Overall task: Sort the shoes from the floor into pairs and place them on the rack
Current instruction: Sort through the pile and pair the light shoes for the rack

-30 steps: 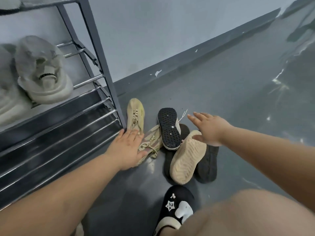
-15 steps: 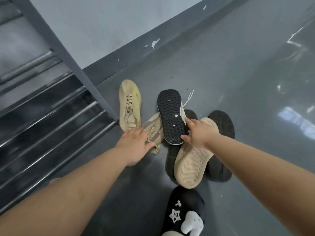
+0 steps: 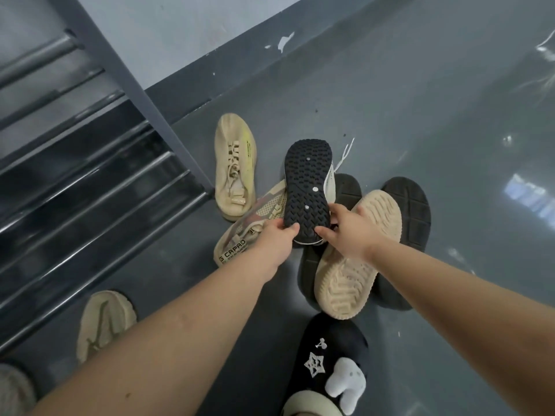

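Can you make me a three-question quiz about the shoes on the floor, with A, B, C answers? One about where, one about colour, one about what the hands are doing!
1. Where does the upright beige lace-up sneaker lie?
A. On the rack
B. On the floor beside the grey metal rack
C. Under the black slipper

2. What colour is the bumpy sole of the upside-down white sneaker?
A. Black
B. Red
C. Yellow

3. What are both hands doing?
A. Hanging free
B. Pressing flat on the floor
C. Pinching the upside-down sneaker's near end

Answers: 1 B, it sits on the floor by the rack's leg. 2 A, the tread facing up is black. 3 C, the left hand and right hand grip its edge with fingers and thumbs.
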Motion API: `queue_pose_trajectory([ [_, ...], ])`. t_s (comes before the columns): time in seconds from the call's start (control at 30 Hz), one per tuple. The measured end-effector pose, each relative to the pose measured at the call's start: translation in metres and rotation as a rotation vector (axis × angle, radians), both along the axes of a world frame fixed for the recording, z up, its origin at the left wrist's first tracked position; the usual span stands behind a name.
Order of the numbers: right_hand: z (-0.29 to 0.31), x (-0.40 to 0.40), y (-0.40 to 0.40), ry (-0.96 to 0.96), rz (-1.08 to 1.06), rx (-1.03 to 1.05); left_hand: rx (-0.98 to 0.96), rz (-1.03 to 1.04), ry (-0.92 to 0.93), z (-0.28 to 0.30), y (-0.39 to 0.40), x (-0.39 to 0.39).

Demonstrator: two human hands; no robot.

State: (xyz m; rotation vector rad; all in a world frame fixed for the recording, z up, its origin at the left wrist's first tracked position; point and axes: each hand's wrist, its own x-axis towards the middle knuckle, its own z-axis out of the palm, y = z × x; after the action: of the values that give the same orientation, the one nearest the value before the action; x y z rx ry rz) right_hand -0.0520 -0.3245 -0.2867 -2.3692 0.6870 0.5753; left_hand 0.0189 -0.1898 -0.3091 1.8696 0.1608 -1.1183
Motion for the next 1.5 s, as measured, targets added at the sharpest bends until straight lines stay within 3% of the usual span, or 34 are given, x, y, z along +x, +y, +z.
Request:
queue_pose_trajectory([
  [0.17,0.015,-0.006,0.029,-0.04,-0.084,0.155,-0.041,0.125,0.012,0.021,0.028,0.003],
  [0.33,0.058,-0.005,0.057,-0.116,-0.183,0.303,-0.241,0.245,0.07,0.075,0.059,-0.002],
  [0.53,0.15,-0.009,0.07,-0.198,-0.237,0.324,-0.413,0.215,-0.012,0.153,0.081,-0.01],
  [0.73,0.25,-0.014,0.086,-0.066,-0.386,0.435,-0.518,0.107,-0.169,0.219,0.099,-0.035],
  [0.9,0.294,-0.018,0.119,0.011,-0.488,0.487,-0.561,0.046,-0.244,0.247,0.128,-0.05],
  [1.0,0.301,-0.015,0.15,-0.009,-0.475,0.45,-0.573,0.081,-0.285,0.251,0.155,-0.058],
  [1.13,0.288,-0.014,0.201,-0.038,-0.461,0.561,-0.517,0.132,-0.378,0.245,0.205,-0.062],
  [1.27,0.245,-0.016,0.253,-0.091,-0.494,0.692,-0.333,0.048,-0.535,0.235,0.263,-0.063],
  [1.5,0.167,-0.039,0.324,-0.044,-0.554,0.98,-0.099,0.009,-0.584,0.199,0.339,-0.085],
])
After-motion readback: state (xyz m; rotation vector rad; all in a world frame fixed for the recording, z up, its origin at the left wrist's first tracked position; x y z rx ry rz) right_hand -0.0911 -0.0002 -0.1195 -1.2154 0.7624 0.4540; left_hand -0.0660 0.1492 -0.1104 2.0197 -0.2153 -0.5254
